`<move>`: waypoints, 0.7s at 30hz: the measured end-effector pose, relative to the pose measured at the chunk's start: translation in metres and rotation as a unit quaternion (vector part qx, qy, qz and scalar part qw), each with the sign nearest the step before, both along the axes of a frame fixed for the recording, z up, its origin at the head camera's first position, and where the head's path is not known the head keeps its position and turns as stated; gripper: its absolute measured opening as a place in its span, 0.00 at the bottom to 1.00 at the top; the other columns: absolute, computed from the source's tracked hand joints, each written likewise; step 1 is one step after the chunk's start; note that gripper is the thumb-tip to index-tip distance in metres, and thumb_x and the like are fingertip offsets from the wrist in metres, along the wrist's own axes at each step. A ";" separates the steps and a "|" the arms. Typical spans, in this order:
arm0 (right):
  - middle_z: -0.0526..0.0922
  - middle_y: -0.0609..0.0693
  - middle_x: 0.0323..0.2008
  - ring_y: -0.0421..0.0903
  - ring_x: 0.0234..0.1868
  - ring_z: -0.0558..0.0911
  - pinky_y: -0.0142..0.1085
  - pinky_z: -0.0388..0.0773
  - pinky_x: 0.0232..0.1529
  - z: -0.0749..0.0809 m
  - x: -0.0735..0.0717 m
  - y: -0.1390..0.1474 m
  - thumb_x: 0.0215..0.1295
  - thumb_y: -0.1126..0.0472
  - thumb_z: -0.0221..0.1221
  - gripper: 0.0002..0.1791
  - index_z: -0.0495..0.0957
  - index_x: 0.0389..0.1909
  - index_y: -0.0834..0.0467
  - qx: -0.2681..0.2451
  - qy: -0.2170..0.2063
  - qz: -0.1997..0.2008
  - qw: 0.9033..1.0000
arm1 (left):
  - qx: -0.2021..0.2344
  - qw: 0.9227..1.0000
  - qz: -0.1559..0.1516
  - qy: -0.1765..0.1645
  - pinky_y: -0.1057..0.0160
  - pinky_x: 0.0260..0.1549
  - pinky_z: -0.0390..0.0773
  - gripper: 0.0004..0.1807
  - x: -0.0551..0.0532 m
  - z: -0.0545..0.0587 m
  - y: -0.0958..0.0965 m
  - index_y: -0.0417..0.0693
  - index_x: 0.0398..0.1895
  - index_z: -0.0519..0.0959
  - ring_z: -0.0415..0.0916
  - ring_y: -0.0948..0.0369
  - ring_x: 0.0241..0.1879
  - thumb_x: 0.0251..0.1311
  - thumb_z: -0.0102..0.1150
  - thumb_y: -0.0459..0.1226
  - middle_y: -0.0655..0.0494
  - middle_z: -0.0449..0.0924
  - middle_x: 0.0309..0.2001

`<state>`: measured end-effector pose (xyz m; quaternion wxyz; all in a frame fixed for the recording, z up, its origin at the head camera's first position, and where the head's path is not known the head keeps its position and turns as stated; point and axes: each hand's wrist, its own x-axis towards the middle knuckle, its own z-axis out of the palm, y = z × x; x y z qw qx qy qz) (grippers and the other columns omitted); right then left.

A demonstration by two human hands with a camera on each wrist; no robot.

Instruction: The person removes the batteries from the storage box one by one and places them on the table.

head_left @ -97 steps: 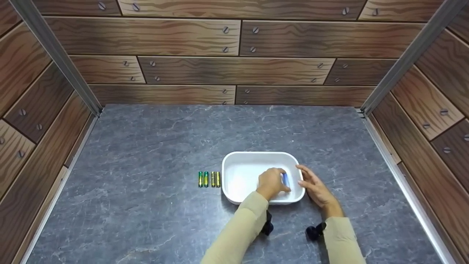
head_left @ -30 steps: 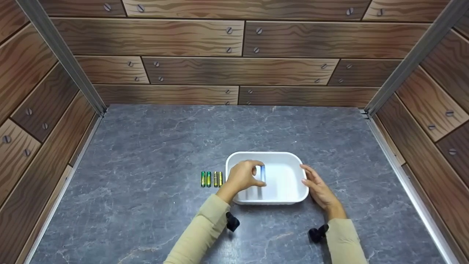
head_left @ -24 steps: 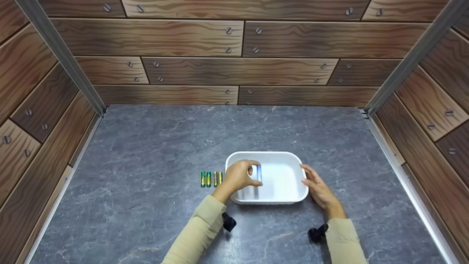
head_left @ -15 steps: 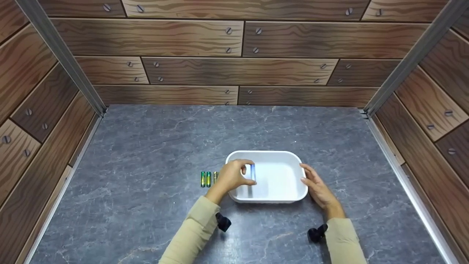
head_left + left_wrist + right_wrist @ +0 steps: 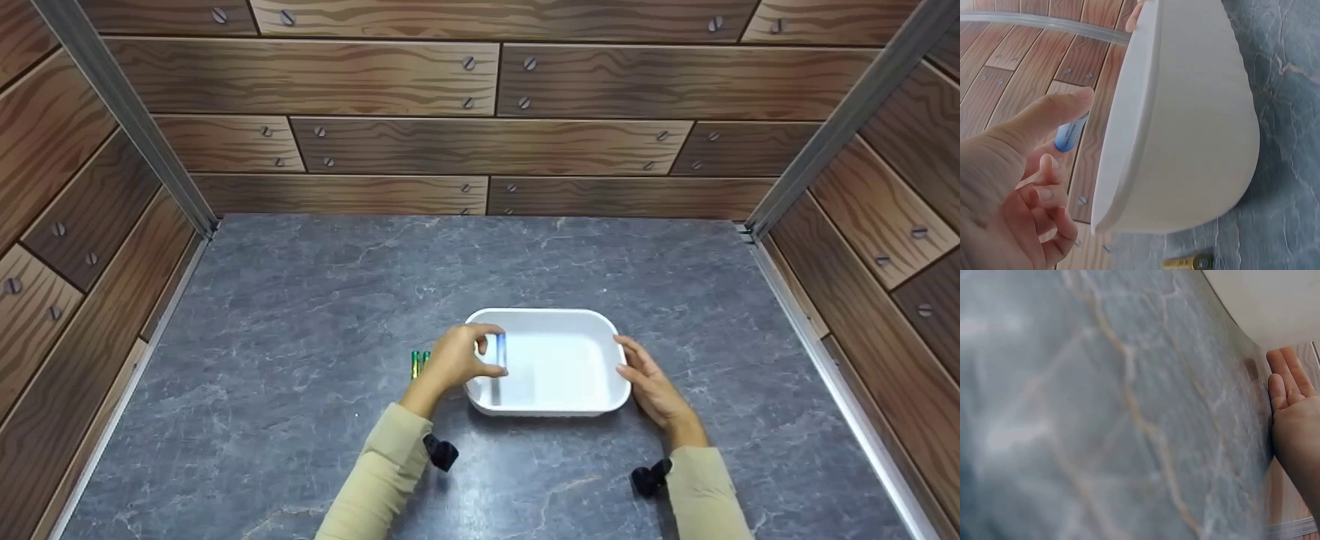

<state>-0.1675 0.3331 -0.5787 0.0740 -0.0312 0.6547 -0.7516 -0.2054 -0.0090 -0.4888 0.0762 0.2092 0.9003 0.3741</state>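
My left hand [image 5: 454, 356] pinches a blue-and-silver battery [image 5: 501, 351] by its two ends, between thumb and forefinger. It holds the battery over the left part of a white plastic basin [image 5: 544, 309]. In the left wrist view the battery's blue end [image 5: 1068, 135] shows below the thumb, outside the fingers' curl. My right hand [image 5: 654, 386] touches the basin's right side with fairly straight fingertips. In the right wrist view these fingers [image 5: 1292, 377] lie extended against the basin's wall. Green-and-gold batteries [image 5: 415, 364] lie left of the basin, partly hidden by my left hand.
A gold battery [image 5: 1185, 262] lies on the table below the basin's wall in the left wrist view. The grey marbled table [image 5: 300, 315] is bounded by wood-patterned walls [image 5: 337, 146] at the back and sides. Black wrist cameras [image 5: 441, 453] hang under both wrists.
My left hand has carried the blue battery leftward, from the basin's right part to near its left rim. It now covers the gold batteries in the head view. The right hand has stayed at the basin.
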 end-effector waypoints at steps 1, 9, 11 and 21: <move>0.75 0.33 0.55 0.31 0.55 0.75 0.25 0.70 0.55 0.000 0.000 0.000 0.69 0.70 0.48 0.25 0.63 0.65 0.48 -0.001 0.003 0.002 1.000 | -0.002 1.000 -0.001 -0.001 0.72 0.23 0.57 0.31 0.000 0.000 -0.002 0.51 0.53 0.80 0.58 0.66 0.23 0.41 0.77 0.44 0.63 0.67 0.27; 0.76 0.34 0.55 0.32 0.55 0.75 0.25 0.71 0.54 -0.001 0.000 0.000 0.69 0.70 0.48 0.25 0.65 0.64 0.48 -0.009 0.007 -0.002 1.000 | 0.008 1.000 0.011 0.002 0.71 0.23 0.58 0.31 0.000 0.000 -0.014 0.50 0.52 0.81 0.59 0.66 0.23 0.40 0.78 0.43 0.60 0.69 0.26; 0.76 0.34 0.55 0.32 0.55 0.75 0.25 0.71 0.55 -0.001 0.000 0.000 0.69 0.70 0.48 0.25 0.65 0.64 0.47 -0.012 0.006 -0.002 1.000 | 0.009 1.000 0.012 0.000 0.71 0.23 0.58 0.31 0.000 -0.001 -0.017 0.49 0.52 0.81 0.59 0.66 0.23 0.39 0.78 0.42 0.60 0.69 0.26; 0.75 0.32 0.55 0.31 0.55 0.74 0.25 0.69 0.55 -0.001 -0.001 0.001 0.69 0.70 0.48 0.25 0.65 0.63 0.46 -0.002 -0.004 0.000 1.000 | 0.044 0.999 0.004 -0.006 0.72 0.20 0.62 0.31 0.001 -0.008 -0.031 0.44 0.52 0.81 0.63 0.68 0.19 0.39 0.78 0.40 0.49 0.76 0.26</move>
